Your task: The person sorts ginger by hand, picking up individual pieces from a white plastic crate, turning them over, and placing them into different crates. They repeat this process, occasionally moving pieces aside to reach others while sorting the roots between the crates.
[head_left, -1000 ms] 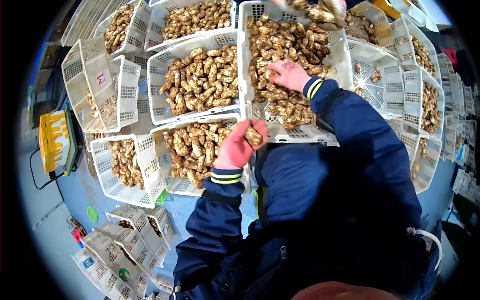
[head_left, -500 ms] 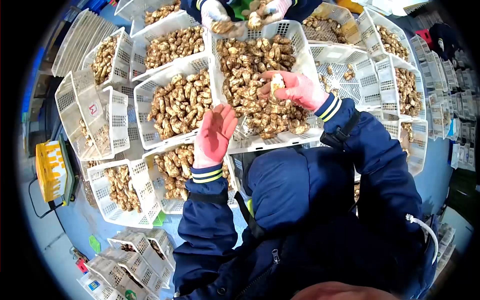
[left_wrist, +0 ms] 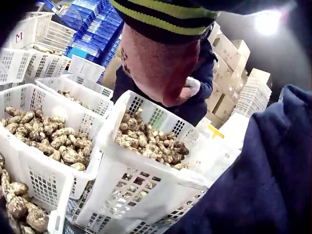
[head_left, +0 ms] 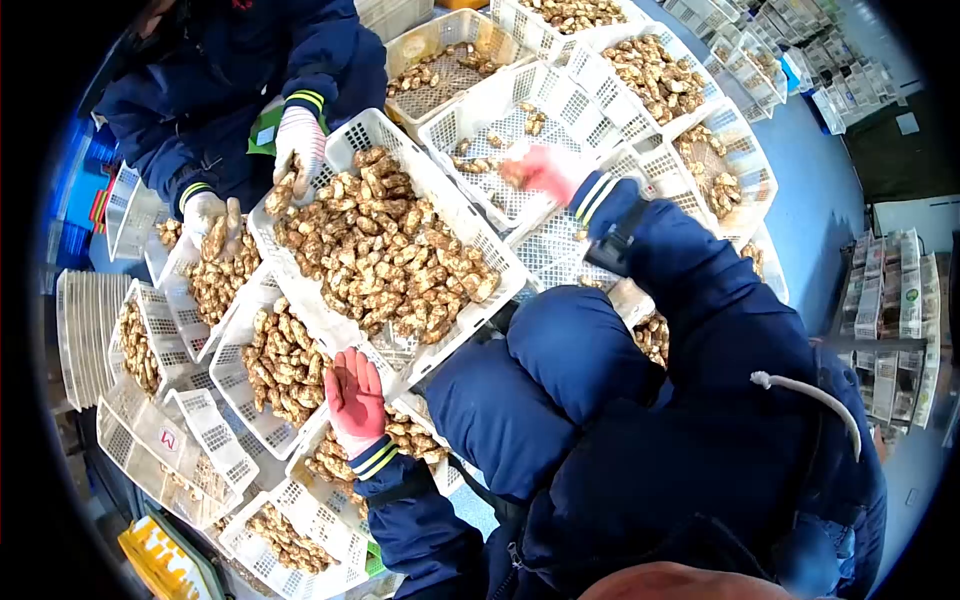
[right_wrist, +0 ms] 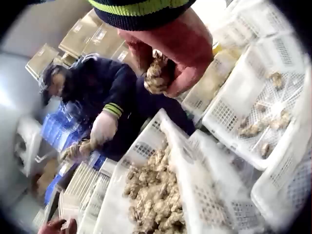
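One pink-gloved left hand [head_left: 357, 395] lies palm up, fingers extended and apart, beside one white perforated plastic crate [head_left: 455, 210] heaped with lumpy brown-and-white mushrooms [head_left: 390, 245], too overlapped to count. One pink-gloved right hand [head_left: 548, 173], blurred in the head view, is clamped on at least one knobbly brown-and-white mushroom [right_wrist: 158, 75], near a second, white latticed plastic crate [head_left: 562, 108] containing at least five scattered pieces. Opposite, one person in navy clothing [head_left: 215, 75] presents two white-gloved hands [head_left: 300, 140], both gripping mushrooms.
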The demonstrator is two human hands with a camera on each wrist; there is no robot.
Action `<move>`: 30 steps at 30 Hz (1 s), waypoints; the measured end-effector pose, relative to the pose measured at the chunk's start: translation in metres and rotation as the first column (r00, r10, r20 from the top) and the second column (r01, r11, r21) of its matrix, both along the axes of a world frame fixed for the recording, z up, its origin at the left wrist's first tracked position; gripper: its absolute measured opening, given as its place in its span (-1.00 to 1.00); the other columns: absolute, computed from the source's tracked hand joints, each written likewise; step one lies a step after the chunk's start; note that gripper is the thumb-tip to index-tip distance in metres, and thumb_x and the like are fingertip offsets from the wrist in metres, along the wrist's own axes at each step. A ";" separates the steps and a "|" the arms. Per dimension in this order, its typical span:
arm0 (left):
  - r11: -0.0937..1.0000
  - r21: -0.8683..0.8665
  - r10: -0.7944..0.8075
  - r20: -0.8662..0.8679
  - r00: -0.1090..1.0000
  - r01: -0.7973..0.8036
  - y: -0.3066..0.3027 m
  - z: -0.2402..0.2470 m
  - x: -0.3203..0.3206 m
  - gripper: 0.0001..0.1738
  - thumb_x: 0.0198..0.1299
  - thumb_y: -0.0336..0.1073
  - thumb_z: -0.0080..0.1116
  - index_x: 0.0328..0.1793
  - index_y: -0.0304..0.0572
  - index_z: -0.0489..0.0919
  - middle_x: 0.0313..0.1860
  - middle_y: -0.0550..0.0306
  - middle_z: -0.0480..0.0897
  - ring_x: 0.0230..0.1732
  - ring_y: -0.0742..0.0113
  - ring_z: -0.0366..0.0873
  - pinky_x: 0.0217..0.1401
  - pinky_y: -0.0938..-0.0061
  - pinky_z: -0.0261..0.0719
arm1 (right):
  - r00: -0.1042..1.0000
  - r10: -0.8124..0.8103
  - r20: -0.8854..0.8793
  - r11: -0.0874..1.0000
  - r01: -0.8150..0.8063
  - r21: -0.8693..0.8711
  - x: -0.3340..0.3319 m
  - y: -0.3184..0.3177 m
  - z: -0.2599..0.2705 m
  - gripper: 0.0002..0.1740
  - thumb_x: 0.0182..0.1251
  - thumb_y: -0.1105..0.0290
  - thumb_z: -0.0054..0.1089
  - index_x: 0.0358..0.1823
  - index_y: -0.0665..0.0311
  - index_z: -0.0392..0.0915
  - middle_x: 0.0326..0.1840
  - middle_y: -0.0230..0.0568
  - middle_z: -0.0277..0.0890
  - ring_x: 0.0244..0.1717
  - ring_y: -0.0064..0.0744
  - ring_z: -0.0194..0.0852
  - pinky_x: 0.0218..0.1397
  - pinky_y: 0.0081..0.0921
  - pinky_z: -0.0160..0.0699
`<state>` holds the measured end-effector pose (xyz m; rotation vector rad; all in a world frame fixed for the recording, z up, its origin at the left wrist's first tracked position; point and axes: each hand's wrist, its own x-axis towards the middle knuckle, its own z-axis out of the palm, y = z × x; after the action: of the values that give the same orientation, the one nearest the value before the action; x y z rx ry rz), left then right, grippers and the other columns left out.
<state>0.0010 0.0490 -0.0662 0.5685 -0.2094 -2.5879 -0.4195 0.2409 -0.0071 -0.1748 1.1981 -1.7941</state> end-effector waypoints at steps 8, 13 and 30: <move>0.991 0.039 0.121 0.137 0.983 -0.128 0.012 0.010 -0.009 -0.56 0.26 -0.16 -0.10 0.19 -0.25 0.34 0.23 -0.03 0.34 0.25 0.15 0.26 0.27 0.27 0.24 | 0.940 -0.212 -0.266 0.957 0.255 0.137 -0.111 0.051 -0.022 -0.51 0.35 0.22 -0.18 0.21 0.37 0.18 0.15 0.05 0.31 0.12 -0.22 0.34 0.18 -0.35 0.31; 0.990 0.081 0.105 0.113 0.988 -0.114 0.022 0.010 -0.013 -0.61 0.25 -0.20 -0.08 0.13 -0.27 0.38 0.19 -0.04 0.37 0.21 0.13 0.30 0.25 0.27 0.28 | 0.676 0.677 -0.291 0.697 -0.464 0.546 0.024 -0.059 -0.005 -0.58 0.30 0.26 -0.12 0.15 0.25 0.32 -0.06 -0.19 0.49 -0.27 -0.55 0.52 -0.31 -0.66 0.50; 0.987 0.109 0.112 0.088 0.990 -0.121 0.033 0.005 -0.019 -0.59 0.27 -0.19 -0.13 0.16 -0.30 0.33 0.16 -0.06 0.39 0.15 0.10 0.38 0.22 0.25 0.33 | -0.650 0.758 -0.062 0.085 0.004 0.996 0.140 -0.144 -0.109 -0.45 0.05 0.27 0.09 0.13 0.20 0.27 0.09 -0.08 0.38 0.08 -0.24 0.37 0.10 -0.39 0.34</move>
<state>-0.0179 0.0819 -0.0611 0.7069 -0.0524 -2.4770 -0.2796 0.0970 -0.1161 -1.8134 1.6807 0.6687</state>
